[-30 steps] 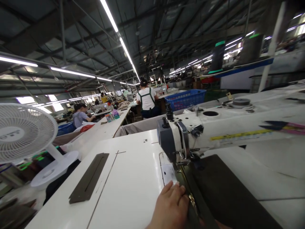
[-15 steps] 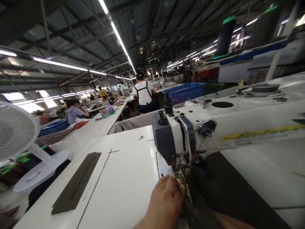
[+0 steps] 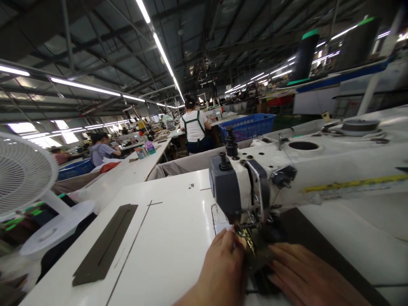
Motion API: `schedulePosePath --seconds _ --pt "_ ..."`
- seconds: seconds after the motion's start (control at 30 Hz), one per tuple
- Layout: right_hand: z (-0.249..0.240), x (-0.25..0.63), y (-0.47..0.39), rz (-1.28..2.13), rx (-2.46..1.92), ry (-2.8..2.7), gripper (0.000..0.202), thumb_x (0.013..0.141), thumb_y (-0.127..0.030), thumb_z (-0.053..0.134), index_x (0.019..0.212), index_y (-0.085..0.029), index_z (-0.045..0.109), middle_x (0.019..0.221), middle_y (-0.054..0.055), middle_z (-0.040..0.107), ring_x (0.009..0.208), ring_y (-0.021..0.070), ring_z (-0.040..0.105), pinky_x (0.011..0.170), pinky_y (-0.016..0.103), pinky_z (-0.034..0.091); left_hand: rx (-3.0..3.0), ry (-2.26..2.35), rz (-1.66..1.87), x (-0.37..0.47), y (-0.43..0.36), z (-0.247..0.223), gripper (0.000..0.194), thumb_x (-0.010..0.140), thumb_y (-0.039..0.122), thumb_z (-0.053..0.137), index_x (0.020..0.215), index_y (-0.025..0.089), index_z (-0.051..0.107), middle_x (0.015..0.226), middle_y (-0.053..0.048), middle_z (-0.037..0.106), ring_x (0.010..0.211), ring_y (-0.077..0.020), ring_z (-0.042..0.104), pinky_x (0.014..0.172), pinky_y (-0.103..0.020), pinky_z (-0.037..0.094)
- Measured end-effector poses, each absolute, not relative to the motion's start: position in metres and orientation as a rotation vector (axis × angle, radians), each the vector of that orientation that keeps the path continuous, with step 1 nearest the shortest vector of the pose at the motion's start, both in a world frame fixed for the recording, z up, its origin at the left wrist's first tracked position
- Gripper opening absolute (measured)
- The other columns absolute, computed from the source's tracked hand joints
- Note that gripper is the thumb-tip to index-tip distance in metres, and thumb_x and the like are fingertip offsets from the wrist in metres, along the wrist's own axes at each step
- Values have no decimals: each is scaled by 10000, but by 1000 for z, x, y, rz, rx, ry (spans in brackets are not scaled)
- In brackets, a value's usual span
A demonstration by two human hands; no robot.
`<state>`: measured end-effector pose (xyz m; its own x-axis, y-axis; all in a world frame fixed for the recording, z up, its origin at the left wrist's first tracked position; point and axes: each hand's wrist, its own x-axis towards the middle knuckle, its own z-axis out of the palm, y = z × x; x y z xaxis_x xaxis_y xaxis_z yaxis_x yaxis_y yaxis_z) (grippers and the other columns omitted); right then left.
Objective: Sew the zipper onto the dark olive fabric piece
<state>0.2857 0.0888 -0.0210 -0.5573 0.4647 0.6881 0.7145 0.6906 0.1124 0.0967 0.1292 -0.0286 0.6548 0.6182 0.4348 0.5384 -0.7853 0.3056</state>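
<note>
A white sewing machine (image 3: 306,170) stands on a white table (image 3: 172,238), its grey head over the needle area. Dark olive fabric (image 3: 306,231) with a brass zipper (image 3: 245,237) lies under the presser foot. My left hand (image 3: 223,267) rests flat on the table left of the zipper, fingertips touching the fabric edge by the needle. On the dark fabric right of the zipper, my right hand (image 3: 302,276) lies flat with fingers spread, pressing it down. Neither hand grips anything.
A dark fabric strip (image 3: 106,244) lies on the table's left part. A white desk fan (image 3: 25,182) stands at the left edge. Other workers sit at tables behind, near a blue crate (image 3: 248,126). Thread cones (image 3: 304,55) stand on a shelf upper right.
My right hand has come into view and settled on the dark fabric right of the zipper. My left hand has slid forward to the needle. The camera has shifted slightly.
</note>
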Motion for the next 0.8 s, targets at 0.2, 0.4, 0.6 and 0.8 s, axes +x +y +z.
schedulePosePath --seconds 0.2,0.4,0.6,0.8 --pt "-5 278 109 89 -1165 -2351 207 758 -111 508 924 -198 596 953 56 624 879 220 587 764 352 499 2463 1121 763 100 111 -16 490 617 65 466 1084 154 586 1113 -91 554 1025 -237 497 951 -385 437" --pt "-19 289 122 107 -1233 -2248 271 839 -102 320 762 -178 569 765 64 619 691 186 602 615 283 478 2622 1162 738 103 107 -17 355 653 48 479 982 122 594 1022 -110 552 989 -236 493 994 -440 341" --pt "-37 297 134 95 -1404 -2171 133 799 -216 456 778 -177 581 791 59 625 756 195 613 660 278 487 2762 1155 717 105 107 -20 204 821 132 498 1000 183 582 972 -67 557 913 -216 502 881 -427 383" --pt "-37 290 137 -24 -1515 -2157 206 812 -145 414 719 -163 596 707 69 635 640 188 604 589 270 428 2876 1076 675 105 112 -15 186 791 113 557 965 159 605 955 -78 555 899 -228 491 846 -420 397"
